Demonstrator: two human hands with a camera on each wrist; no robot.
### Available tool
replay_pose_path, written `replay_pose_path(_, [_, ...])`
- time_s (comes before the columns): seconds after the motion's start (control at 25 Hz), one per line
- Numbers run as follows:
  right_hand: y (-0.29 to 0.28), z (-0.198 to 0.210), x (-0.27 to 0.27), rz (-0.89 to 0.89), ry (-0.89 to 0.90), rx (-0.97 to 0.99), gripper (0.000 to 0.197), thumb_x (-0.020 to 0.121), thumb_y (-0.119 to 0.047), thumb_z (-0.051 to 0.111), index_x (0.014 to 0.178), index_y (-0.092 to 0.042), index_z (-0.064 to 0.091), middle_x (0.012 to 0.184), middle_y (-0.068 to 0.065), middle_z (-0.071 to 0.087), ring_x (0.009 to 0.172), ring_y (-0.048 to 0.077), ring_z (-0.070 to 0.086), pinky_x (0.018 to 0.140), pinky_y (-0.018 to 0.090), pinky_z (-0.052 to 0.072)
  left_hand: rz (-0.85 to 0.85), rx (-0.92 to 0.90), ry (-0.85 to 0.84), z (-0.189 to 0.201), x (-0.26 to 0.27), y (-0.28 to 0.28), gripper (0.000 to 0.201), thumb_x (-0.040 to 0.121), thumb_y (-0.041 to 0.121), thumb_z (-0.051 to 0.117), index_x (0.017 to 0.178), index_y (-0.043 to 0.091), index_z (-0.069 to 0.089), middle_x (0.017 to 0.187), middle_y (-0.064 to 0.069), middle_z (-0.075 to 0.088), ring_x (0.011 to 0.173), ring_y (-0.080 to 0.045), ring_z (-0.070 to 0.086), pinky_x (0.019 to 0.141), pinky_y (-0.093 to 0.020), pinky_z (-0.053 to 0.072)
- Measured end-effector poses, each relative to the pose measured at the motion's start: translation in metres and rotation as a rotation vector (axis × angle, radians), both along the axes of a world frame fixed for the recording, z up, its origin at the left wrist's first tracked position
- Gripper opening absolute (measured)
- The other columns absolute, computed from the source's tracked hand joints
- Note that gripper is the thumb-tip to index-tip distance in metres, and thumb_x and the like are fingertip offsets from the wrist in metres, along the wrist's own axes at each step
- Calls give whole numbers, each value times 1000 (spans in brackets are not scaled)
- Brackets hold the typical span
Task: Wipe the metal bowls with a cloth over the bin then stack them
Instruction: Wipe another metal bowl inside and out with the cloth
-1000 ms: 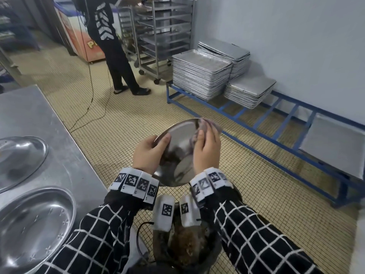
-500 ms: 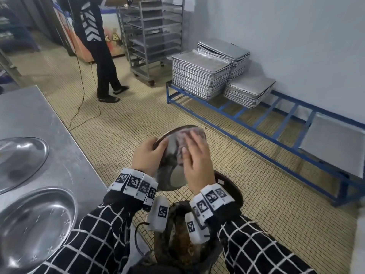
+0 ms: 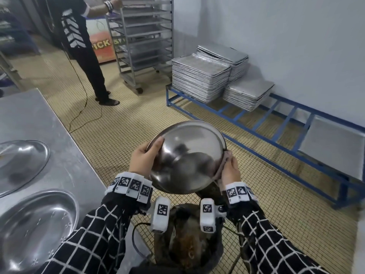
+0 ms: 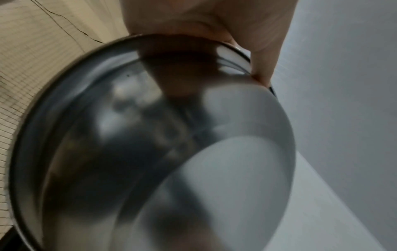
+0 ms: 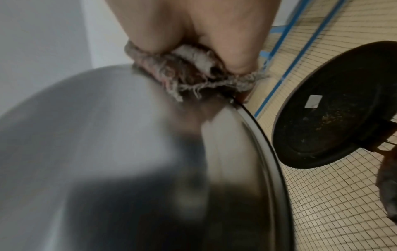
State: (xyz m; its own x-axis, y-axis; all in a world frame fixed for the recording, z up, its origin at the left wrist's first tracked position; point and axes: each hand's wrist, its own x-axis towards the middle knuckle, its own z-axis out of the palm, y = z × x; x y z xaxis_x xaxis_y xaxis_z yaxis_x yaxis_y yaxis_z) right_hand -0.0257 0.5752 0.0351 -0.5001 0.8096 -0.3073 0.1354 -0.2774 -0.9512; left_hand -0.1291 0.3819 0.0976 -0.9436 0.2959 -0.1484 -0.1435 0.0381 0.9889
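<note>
The left hand (image 3: pixel 142 159) is gripping the rim of a round shiny steel bowl (image 3: pixel 187 157), turned underside up over the dark bin (image 3: pixel 215 254); the right hand (image 3: pixel 230 171) is pinching a frayed grey cloth (image 5: pixel 193 74) against its opposite rim. 2 more steel bowls (image 3: pixel 29 230) are sitting on the metal counter (image 3: pixel 65 171) at left.

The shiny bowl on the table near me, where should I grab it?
Grab the near metal bowl by its thin rim, coming from above on the side nearest you. It sits open side up on the steel table, and its smooth, rounded body would probably slip through your fingers.
</note>
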Motion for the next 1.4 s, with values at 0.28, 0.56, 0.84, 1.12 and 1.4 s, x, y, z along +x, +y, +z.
replay_pose_path(0.28, [16,43,12,287,-136,582,24,100,-35,41,106,-17,56,86,-13,57,77,-3,52,62,12,37,-171,-218,207,-18,-1,-13,31,87,37,63,114,24,57,106,9,61,96,-4,59,61,-11,48])
replay_pose_path(0.56, [-4,64,-11,680,-202,1061,25,97,-26,47,110,-7,59,103,3,62,95,13,55,85,26,46,-273,-477,373,-14,14,7,31,89,52,56,81,24,65,74,2,68,71,-17,65,72,-38,56])
replay_pose_path(0.84, [-66,34,0,330,-108,1482,38,97,-32,41,130,-16,53,135,6,47,127,24,42,109,45,33,-41,-263,169,-5,10,13,44,86,52,59,67,13,68,65,-10,69,60,-23,61,65,-41,53])
replay_pose_path(1.12, [-22,9,14,95,-99,631,36,101,-26,38,127,-7,53,126,5,49,115,18,52,86,25,44,74,-134,-16,-3,7,1,44,86,51,59,78,8,70,75,-15,69,71,-27,64,70,-38,56])
replay_pose_path(1.4, [-79,42,-7,252,-1,1205,36,96,-27,45,129,-11,50,136,4,48,130,15,40,112,29,31,77,-221,148,0,10,8,44,85,54,60,67,15,68,58,-2,65,55,-16,60,50,-22,50])
